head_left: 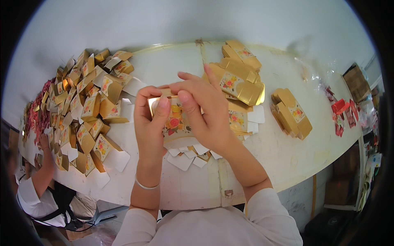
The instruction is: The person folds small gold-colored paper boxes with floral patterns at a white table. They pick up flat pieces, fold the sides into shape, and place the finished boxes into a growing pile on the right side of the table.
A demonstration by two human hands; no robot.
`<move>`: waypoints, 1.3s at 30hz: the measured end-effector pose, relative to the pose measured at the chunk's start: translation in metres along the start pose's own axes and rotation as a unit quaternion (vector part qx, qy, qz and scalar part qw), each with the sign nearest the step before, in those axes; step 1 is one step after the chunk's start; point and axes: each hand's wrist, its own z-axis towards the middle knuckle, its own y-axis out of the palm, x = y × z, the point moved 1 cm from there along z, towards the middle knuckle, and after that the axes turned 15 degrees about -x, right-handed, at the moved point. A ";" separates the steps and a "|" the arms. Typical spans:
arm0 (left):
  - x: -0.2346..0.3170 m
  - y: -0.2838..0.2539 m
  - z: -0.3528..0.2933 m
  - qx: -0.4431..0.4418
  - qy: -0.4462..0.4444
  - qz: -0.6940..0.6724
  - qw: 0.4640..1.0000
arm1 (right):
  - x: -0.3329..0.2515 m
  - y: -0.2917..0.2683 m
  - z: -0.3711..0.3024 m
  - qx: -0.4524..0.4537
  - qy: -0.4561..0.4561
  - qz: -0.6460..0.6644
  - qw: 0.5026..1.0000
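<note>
Both hands are closed around a small gold carton [177, 119] printed with fruit and flowers, held over the middle of the table. My left hand [151, 119] grips its left side, thumb on the printed face. Across the top right of the carton, my right hand [205, 110] presses with its thumb while some fingers stretch upward. The carton's far side is hidden by my fingers. Below it lie flat cartons with white flaps [182, 160]. Just right of my right hand is a stack of flat gold cartons [240, 82].
A big heap of opened gold cartons [88, 106] covers the left side. Another flat stack [292, 114] lies to the right, with red packets [340, 108] beyond it. At far left a co-worker's hand [44, 141] reaches toward a pile of red pieces [37, 110].
</note>
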 end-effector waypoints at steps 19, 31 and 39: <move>-0.099 -0.022 0.008 -0.243 -0.228 0.685 0.648 | -0.003 -0.061 -0.010 0.189 -0.070 0.137 0.970; -0.043 -0.022 0.023 -0.061 -0.163 0.409 0.896 | 0.005 -0.055 -0.001 0.148 0.032 0.092 0.984; -0.014 0.000 0.011 -0.060 0.045 0.393 0.916 | 0.013 -0.022 0.004 -0.022 0.096 -0.188 0.977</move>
